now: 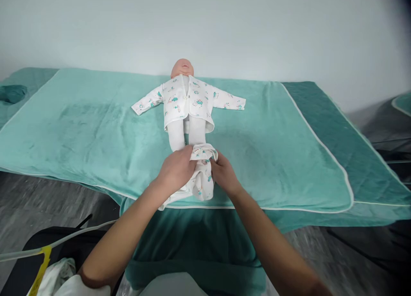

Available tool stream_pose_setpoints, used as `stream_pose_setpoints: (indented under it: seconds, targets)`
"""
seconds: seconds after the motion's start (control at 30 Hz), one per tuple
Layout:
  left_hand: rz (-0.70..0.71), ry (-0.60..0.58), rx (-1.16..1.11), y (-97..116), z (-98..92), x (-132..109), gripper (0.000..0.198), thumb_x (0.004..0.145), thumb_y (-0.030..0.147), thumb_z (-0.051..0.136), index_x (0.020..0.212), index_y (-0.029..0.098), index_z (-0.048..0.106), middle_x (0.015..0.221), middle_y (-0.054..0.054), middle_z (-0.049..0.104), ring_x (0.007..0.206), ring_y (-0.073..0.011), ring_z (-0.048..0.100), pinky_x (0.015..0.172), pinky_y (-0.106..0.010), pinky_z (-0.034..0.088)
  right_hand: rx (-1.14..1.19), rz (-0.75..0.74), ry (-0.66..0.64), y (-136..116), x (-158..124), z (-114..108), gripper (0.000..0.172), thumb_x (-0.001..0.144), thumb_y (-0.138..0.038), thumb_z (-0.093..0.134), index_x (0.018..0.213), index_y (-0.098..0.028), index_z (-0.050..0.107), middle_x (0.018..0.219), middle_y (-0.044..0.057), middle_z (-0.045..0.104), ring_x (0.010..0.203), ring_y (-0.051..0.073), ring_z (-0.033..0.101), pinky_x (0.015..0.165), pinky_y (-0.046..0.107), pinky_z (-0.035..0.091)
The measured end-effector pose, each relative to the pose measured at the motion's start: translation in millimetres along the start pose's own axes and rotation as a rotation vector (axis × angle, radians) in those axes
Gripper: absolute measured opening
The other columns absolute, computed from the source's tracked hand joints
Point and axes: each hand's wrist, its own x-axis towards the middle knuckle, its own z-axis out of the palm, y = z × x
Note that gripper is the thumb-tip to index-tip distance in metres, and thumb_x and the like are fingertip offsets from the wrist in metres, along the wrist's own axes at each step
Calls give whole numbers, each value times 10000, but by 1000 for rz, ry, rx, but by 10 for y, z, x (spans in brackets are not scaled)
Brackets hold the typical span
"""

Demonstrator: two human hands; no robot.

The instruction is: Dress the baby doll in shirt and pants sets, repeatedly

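Observation:
A baby doll [183,68] lies on its back with its head toward the wall, its arms spread out. It wears a white printed jacket [199,94] over white leg coverings. Near the bed's front edge, printed baby pants [202,184] are bunched around the lower part of the doll's leg on the right. My left hand [178,167] grips the pants from the left, and my right hand [223,169] pinches their edge on the other side. The doll's feet are hidden by the cloth and my hands.
A light green blanket [96,116] covers the long bed, with a darker green cover [340,129] beneath it. A pale wall [224,26] stands behind. At the lower left are a black chair-like item [35,240], a pale tube [83,230] and a yellow strip [41,270].

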Motion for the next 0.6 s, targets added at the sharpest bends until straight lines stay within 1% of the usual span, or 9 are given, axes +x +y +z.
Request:
stream_pose_setpoints:
  seconds: [0.07,0.1,0.17,0.23,0.3,0.37,0.47,0.53,0.6]
  targets:
    - [44,2,-214,6,-50,39,171,999,258,489,1046,207,646,1006,-64,760,929,-240,712,718,-315,460,144,-31,22,10,36,-27,264,886,-508,674,921,-248,645,898,8,699,840,205,605,802,349,491]
    - [61,-24,-340,2,-88,73,180,997,293,516,1059,210,663,1002,-49,754,914,-221,705,714,-299,472,206,-52,48,15,68,-38,252,867,-485,706,938,-250,652,916,5,700,853,200,609,820,346,500]
    - [68,-138,-580,-18,-185,170,227,961,374,609,1098,211,691,1005,-37,741,865,-194,687,660,-272,478,292,-88,104,29,167,-49,226,844,-431,745,951,-257,648,941,-3,690,872,189,607,847,336,509]
    - [69,-282,-757,-52,-306,295,340,864,420,754,1115,194,716,997,-51,729,807,-188,669,599,-264,466,341,-99,136,46,301,-45,205,847,-390,753,945,-266,622,962,-7,676,885,181,599,866,328,513]
    - [78,-380,-844,-88,-433,428,428,749,389,874,1091,167,745,958,-69,722,765,-191,659,591,-278,471,366,-93,142,56,443,-33,199,864,-381,740,946,-274,593,985,-9,664,893,179,594,886,328,516]
    - [93,-415,-845,-115,-544,550,441,684,327,920,1057,149,765,915,-76,719,749,-200,662,627,-304,495,389,-79,146,50,558,-19,218,866,-396,735,969,-276,585,994,-10,665,892,181,597,890,332,521]
    - [129,-340,-757,-121,-643,694,345,718,250,862,1036,158,765,939,-63,733,825,-215,687,741,-328,525,419,-41,141,18,646,2,302,841,-432,736,1060,-266,609,1005,-1,695,883,189,625,852,335,529]
    - [164,-210,-648,-97,-658,755,255,754,201,789,1004,168,753,979,-42,740,915,-216,684,830,-327,522,458,-10,117,-3,656,19,392,806,-442,752,1130,-261,628,1049,20,731,921,207,657,834,342,536]
    - [193,-52,-540,-54,-633,782,178,781,168,728,958,173,737,1000,-24,738,984,-212,667,906,-325,507,509,13,89,-13,644,29,438,773,-464,773,1141,-265,645,1091,41,755,987,232,680,837,355,545]
